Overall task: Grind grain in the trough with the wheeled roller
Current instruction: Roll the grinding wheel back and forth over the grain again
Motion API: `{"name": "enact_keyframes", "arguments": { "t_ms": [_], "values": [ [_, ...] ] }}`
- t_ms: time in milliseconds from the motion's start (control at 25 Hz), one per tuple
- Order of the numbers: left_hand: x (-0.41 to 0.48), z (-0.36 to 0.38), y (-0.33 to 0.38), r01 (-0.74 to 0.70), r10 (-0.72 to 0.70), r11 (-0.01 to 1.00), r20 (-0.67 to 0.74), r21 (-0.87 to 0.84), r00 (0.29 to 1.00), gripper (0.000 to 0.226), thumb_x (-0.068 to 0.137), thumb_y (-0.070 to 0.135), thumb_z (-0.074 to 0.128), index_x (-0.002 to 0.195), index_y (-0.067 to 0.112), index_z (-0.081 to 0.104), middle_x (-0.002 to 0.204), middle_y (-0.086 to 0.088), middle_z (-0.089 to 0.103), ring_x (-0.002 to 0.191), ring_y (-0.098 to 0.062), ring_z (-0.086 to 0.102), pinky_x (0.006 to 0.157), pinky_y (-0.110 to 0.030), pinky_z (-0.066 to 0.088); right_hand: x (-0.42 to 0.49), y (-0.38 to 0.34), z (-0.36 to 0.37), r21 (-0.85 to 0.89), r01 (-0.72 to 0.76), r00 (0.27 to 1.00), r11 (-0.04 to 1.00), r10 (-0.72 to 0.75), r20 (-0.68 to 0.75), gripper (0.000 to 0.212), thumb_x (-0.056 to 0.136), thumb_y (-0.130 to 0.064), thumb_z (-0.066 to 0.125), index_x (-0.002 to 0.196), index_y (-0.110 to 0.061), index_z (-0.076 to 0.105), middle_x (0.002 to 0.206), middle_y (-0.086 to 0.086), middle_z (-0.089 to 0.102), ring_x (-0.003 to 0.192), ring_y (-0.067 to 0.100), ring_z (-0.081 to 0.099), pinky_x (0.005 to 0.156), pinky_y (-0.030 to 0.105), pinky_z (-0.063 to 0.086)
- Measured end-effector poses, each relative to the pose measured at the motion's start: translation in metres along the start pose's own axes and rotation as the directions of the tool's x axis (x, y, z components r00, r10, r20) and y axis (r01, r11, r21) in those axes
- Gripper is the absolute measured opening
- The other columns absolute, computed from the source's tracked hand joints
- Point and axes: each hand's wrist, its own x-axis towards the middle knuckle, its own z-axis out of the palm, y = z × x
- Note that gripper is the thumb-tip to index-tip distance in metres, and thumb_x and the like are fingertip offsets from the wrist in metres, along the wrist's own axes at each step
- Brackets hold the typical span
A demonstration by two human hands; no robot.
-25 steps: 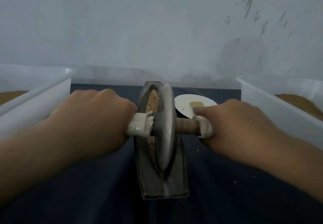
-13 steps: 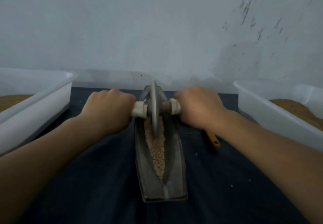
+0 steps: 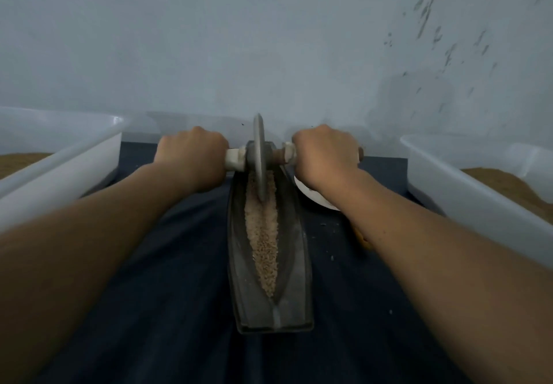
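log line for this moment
left hand, right hand grip axle; grey metal wheeled roller at far end; tan grain in dark boat-shaped trough

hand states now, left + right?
Left hand: closed, gripping the wheeled roller on its left side.
Right hand: closed, gripping the same roller on its right side.

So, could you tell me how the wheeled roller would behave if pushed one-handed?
The wheeled roller is a thin disc standing on edge in the trough, so it would probably tip sideways. It looks like metal, likely heavy. Round, it should roll readily.
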Motion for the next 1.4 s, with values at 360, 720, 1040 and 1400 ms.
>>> {"name": "enact_keyframes", "arguments": {
  "t_ms": [360, 720, 1040, 1400],
  "values": [
    [-0.098, -0.033, -0.019, -0.32, 0.386, 0.917, -0.332, 0.236, 0.861, 0.041, 0.05, 0.044, 0.067, 0.065, 0.033, 0.03, 0.054, 0.011, 0.014, 0.041, -0.014, 0.011, 0.048, -0.015, 0.012, -0.121, 0.034, -0.023, 0.085, 0.18, 0.959, 0.98, -0.156, -0.238, 0.026, 0.054, -0.043, 0.055, 0.064, -0.031, 0.034, 0.05, -0.014, 0.011, 0.044, -0.002, 0.006, 0.044, 0.016, 0.003],
    [-0.016, -0.022, 0.017, -0.065, 0.098, 0.967, -0.122, 0.245, 0.988, 0.011, 0.089, 0.03, 0.055, 0.097, 0.026, 0.061, 0.081, -0.002, 0.054, 0.078, -0.027, 0.062, 0.06, -0.033, 0.038, -0.02, 0.01, 0.022, 0.139, -0.045, 0.998, 0.989, 0.051, -0.041, 0.006, 0.09, -0.029, 0.059, 0.093, -0.025, 0.058, 0.085, 0.0, 0.063, 0.079, 0.029, 0.061, 0.058, 0.032, 0.039],
    [-0.089, -0.031, -0.013, -0.294, 0.358, 0.925, -0.301, 0.24, 0.884, 0.032, 0.047, 0.048, 0.068, 0.059, 0.037, 0.039, 0.054, 0.014, 0.011, 0.043, -0.009, 0.005, 0.05, -0.012, 0.004, -0.114, 0.031, -0.028, 0.047, 0.17, 0.954, 0.984, -0.153, -0.26, 0.027, 0.049, -0.035, 0.062, 0.06, -0.028, 0.038, 0.053, -0.014, 0.011, 0.046, -0.001, 0.006, 0.045, 0.016, 0.003],
    [-0.019, 0.011, -0.002, -0.023, 0.02, 1.0, -0.139, -0.017, 0.99, 0.007, 0.087, 0.034, 0.055, 0.089, 0.028, 0.057, 0.08, -0.001, 0.06, 0.071, -0.028, 0.06, 0.061, -0.035, 0.048, -0.013, -0.002, -0.011, -0.01, 0.095, 0.995, 0.995, -0.096, -0.037, 0.008, 0.084, -0.016, 0.064, 0.087, -0.023, 0.06, 0.068, -0.002, 0.04, 0.068, 0.024, 0.049, 0.056, 0.029, 0.029]
  ]
}}
